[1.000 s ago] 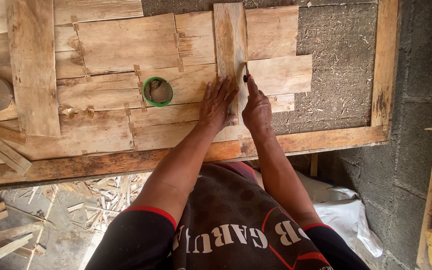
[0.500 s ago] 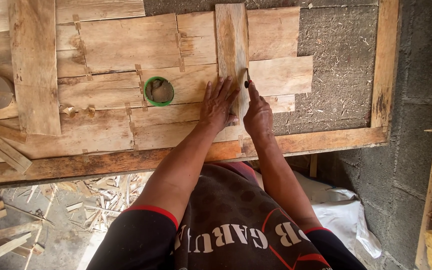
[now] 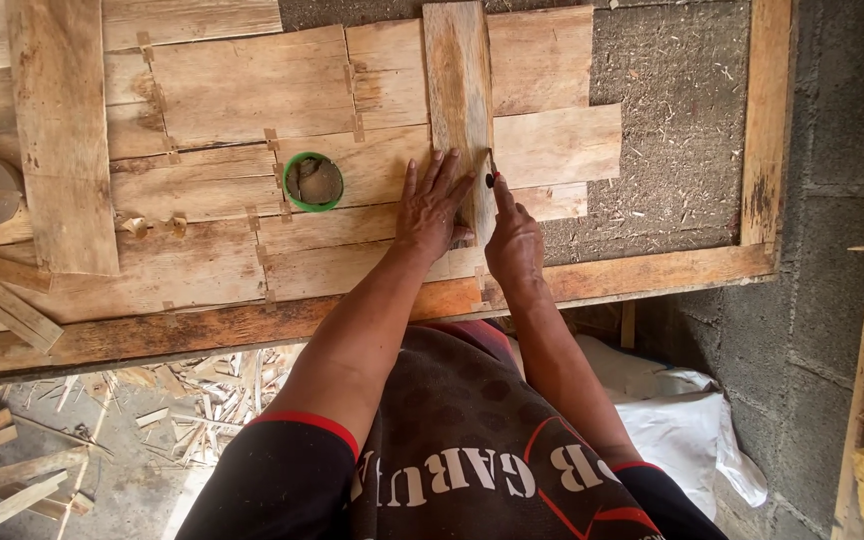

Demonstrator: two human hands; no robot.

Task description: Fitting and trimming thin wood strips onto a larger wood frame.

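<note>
Two bare hands work a patchwork of thin pale veneer sheets (image 3: 252,90) on a rough wooden table (image 3: 652,270). Left hand (image 3: 432,205), fingers spread, presses an upright wooden strip (image 3: 457,80) flat as a guide; right hand (image 3: 514,235) pinches a small dark-handled blade (image 3: 491,178) against its edge. Green-rimmed round container (image 3: 313,181) sits nearby; no labels visible.

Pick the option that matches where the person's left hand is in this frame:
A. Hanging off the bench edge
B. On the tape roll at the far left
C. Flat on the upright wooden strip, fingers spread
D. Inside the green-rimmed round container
C: the left hand lies palm-down with fingers spread on the lower end of the upright wooden strip, beside the right hand, apart from the green-rimmed container.
</note>
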